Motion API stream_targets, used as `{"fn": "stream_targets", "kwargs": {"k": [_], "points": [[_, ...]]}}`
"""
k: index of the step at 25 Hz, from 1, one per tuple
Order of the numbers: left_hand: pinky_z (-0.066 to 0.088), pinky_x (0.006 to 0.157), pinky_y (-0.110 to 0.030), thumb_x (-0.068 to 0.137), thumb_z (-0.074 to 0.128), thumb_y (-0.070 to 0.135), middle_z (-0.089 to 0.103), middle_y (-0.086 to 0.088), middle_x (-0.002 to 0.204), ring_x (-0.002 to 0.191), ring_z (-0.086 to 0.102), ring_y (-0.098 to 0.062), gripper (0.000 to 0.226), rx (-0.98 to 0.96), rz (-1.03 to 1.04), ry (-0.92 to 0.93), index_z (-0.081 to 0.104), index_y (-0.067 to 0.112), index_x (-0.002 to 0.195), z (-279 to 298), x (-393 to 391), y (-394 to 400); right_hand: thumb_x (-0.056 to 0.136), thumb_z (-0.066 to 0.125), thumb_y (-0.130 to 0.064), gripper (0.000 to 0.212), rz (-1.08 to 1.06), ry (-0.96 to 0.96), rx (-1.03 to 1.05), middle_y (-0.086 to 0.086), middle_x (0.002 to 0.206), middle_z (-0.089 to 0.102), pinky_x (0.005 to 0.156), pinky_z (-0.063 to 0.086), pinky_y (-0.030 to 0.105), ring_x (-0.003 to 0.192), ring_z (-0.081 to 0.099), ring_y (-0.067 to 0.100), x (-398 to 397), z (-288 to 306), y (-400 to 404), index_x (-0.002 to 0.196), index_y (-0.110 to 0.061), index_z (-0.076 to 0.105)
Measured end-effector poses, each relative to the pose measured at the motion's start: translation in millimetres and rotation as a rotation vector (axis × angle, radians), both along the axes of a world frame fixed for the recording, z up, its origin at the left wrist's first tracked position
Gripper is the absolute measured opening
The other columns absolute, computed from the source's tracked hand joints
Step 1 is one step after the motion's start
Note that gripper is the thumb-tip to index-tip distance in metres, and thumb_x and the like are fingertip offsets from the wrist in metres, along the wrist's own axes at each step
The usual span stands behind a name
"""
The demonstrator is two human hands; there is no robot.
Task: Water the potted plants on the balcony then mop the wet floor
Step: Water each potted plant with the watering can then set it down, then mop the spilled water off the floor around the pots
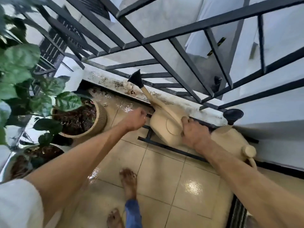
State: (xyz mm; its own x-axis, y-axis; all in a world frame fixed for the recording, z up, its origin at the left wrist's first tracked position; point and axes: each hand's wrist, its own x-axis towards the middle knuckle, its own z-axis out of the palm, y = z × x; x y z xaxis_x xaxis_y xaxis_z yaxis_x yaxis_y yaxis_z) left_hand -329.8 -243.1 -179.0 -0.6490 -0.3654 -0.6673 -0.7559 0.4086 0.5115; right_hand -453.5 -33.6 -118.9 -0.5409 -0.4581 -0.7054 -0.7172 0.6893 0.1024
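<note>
A cream watering can [166, 127] with a black rose on its long spout sits tilted on a low black metal rack [172, 149] by the balcony ledge. My right hand [194, 132] grips its rear end. My left hand [134, 120] hovers just left of the can with fingers curled; nothing shows in its grasp. Left of it stands a ribbed cream pot [100, 119] of dark soil with a big-leafed green plant [19, 60]. A second pot [41, 152] stands nearer, at the lower left. The beige floor tiles [126, 107] by the ledge shine with water.
A second cream watering can [230, 139] lies on the rack to the right, behind my right forearm. Black railing bars [164, 38] rise above the stained white ledge [181, 101]. My bare feet [129, 183] stand on the tiles. A puddle [93, 175] gleams beside them.
</note>
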Motion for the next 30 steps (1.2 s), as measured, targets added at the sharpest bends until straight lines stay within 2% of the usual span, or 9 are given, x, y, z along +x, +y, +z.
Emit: {"fn": "stream_targets", "kwargs": {"k": [6,11,14,15,17,20,23,26,30], "points": [[0.052,0.103,-0.035,0.105,0.065,0.016,0.071,-0.011,0.127,0.114,0.067,-0.024,0.031,0.062,-0.066,0.077,0.066,0.006,0.134,146,90,-15,0.102,0.057,-0.026,0.046,-0.162,-0.090,-0.165,0.013,0.136,0.065,0.102,0.056,0.045,0.128,0.063,0.033,13,130,-12,0.145,-0.012,0.054],[0.053,0.105,-0.032,0.108,0.062,0.027,0.074,0.004,0.121,0.110,0.070,-0.014,0.024,0.048,0.032,0.105,0.071,0.017,0.128,294,190,5,0.103,0.058,-0.026,0.048,0.054,-0.151,-0.417,0.001,0.149,0.063,0.107,0.051,0.038,0.135,0.061,0.023,53,273,-15,0.152,-0.026,0.056],[0.049,0.080,-0.010,0.108,0.063,0.029,0.070,0.012,0.098,0.083,0.062,0.002,0.014,-0.070,0.207,0.136,0.070,0.024,0.119,390,288,43,0.103,0.060,-0.027,0.052,0.221,-0.217,-0.583,-0.007,0.152,0.061,0.113,0.049,0.041,0.136,0.060,0.019,103,365,-9,0.154,-0.033,0.053],[0.046,0.073,-0.011,0.107,0.064,0.029,0.068,0.011,0.091,0.076,0.058,0.005,0.010,-0.120,0.298,0.142,0.070,0.026,0.115,417,325,63,0.104,0.061,-0.025,0.053,0.273,-0.263,-0.634,-0.008,0.152,0.061,0.112,0.050,0.043,0.133,0.063,0.019,125,392,-5,0.155,-0.033,0.052],[0.046,0.073,-0.026,0.108,0.063,0.029,0.068,0.006,0.084,0.071,0.056,0.001,0.006,-0.195,0.525,0.146,0.068,0.028,0.110,462,401,120,0.107,0.060,-0.025,0.052,0.394,-0.350,-0.717,-0.010,0.151,0.061,0.110,0.051,0.038,0.129,0.065,0.015,177,435,4,0.158,-0.032,0.051],[0.047,0.075,-0.031,0.108,0.064,0.029,0.069,0.007,0.084,0.073,0.058,-0.004,0.006,-0.254,0.833,0.159,0.067,0.034,0.107,504,496,232,0.108,0.059,-0.016,0.047,0.569,-0.450,-0.817,0.000,0.120,0.070,0.088,0.043,0.022,0.110,0.066,0.013,253,483,27,0.154,-0.026,0.058],[0.050,0.077,-0.017,0.105,0.067,0.030,0.073,0.018,0.086,0.076,0.064,0.005,0.008,-0.287,1.166,0.171,0.070,0.037,0.109,538,586,381,0.107,0.062,-0.015,0.039,0.760,-0.607,-0.853,-0.001,0.119,0.070,0.094,0.055,0.033,0.101,0.067,0.013,343,517,64,0.145,-0.018,0.067],[0.044,0.070,-0.001,0.103,0.069,0.012,0.071,0.018,0.082,0.076,0.064,0.008,0.013,-0.458,1.551,0.180,0.072,0.025,0.105,566,646,530,0.104,0.066,-0.016,0.037,0.954,-0.750,-0.826,-0.004,0.116,0.071,0.095,0.055,0.034,0.102,0.068,0.015,443,531,122,0.141,-0.019,0.068],[0.051,0.081,-0.013,0.105,0.067,0.017,0.074,0.005,0.099,0.088,0.068,-0.001,0.009,-0.531,2.069,0.157,0.073,0.022,0.110,578,668,717,0.102,0.069,-0.020,0.041,1.256,-0.939,-0.654,-0.003,0.125,0.073,0.105,0.055,0.042,0.118,0.070,0.019,582,535,221,0.143,-0.018,0.063]]}}
